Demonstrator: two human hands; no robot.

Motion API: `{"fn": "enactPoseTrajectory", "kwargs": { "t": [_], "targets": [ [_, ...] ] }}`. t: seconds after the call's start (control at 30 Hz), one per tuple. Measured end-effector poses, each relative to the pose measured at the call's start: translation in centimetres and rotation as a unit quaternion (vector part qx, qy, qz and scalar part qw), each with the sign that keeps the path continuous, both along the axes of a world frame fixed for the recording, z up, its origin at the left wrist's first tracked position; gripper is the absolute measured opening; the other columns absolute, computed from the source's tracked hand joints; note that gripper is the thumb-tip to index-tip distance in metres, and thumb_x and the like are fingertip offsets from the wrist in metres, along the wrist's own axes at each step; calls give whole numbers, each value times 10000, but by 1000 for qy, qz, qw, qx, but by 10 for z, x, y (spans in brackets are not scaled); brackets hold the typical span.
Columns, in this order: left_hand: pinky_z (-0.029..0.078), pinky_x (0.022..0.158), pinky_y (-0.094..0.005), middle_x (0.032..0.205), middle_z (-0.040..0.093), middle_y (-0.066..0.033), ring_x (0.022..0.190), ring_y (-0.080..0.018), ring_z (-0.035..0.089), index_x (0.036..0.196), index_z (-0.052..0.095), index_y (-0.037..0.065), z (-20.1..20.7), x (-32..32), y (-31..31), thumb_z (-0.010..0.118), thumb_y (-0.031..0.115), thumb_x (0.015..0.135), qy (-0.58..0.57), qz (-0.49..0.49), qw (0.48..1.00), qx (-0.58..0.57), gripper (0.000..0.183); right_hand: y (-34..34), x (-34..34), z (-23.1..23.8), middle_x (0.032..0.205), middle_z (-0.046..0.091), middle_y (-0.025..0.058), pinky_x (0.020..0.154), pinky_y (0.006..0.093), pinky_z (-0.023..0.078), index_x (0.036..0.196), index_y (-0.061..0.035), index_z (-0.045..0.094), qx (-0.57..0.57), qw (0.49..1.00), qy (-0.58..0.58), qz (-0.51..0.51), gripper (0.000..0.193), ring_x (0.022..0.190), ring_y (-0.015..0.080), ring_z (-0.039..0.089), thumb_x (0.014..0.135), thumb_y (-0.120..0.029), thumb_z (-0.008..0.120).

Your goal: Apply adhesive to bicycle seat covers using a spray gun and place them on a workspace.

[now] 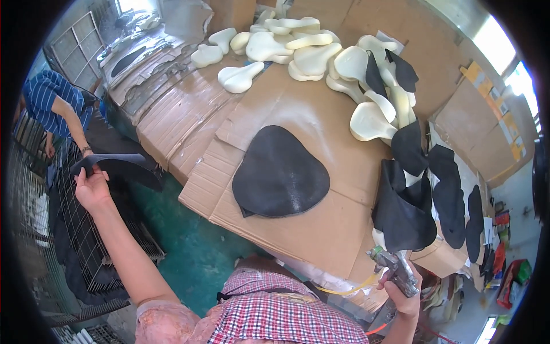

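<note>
Left of table (344, 229): curved black sheet (127, 166) pinched at its edge by left hand (93, 190). Spray gun (399, 274) gripped in right hand (405, 291), by table's near right corner. Rounded black piece (281, 172) laid flat mid-table. Cream saddle-shaped pads (264, 46) heaped along table's far side.

Matt black held sheet (140, 172), smooth cream saddles (262, 47), metal spray gun (401, 276)
</note>
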State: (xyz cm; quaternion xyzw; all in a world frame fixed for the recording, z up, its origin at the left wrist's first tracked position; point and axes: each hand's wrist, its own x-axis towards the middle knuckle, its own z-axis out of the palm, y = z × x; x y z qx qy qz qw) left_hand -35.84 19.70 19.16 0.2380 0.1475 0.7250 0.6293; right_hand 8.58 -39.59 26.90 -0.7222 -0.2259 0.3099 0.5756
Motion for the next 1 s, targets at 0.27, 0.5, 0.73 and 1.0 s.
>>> {"fn": "enactPoseTrajectory", "kwargs": {
  "t": [0.27,0.5,0.73,1.0],
  "targets": [
    [455,934,-506,1117,536,-193,1051,-322,543,1121,444,4,11,29,-5,396,8,918,0,109,994,-30,208,-7,2,0,872,641,121,698,248,485,1194,56,547,7,998,2,62,510,768,135,615,696,13,646],
    [475,922,-463,1128,529,-198,1035,-298,548,1130,442,-36,24,61,-11,337,31,938,20,124,991,-44,229,-7,5,-10,865,630,138,690,307,528,1242,71,485,74,997,30,12,586,718,172,615,688,-28,649],
    [540,826,-403,961,580,-182,872,-270,605,1097,489,-6,-17,72,-10,478,-47,877,3,114,993,-27,224,-32,7,-10,812,624,125,652,320,536,1255,66,462,23,998,1,-60,628,693,186,627,675,-48,674],
    [454,597,-306,730,582,-55,609,-184,543,991,665,69,-196,225,-112,630,69,767,652,107,745,89,227,-15,-1,-6,828,635,124,703,295,508,1195,93,524,36,994,92,39,561,757,187,633,657,0,653]
  ]
}}
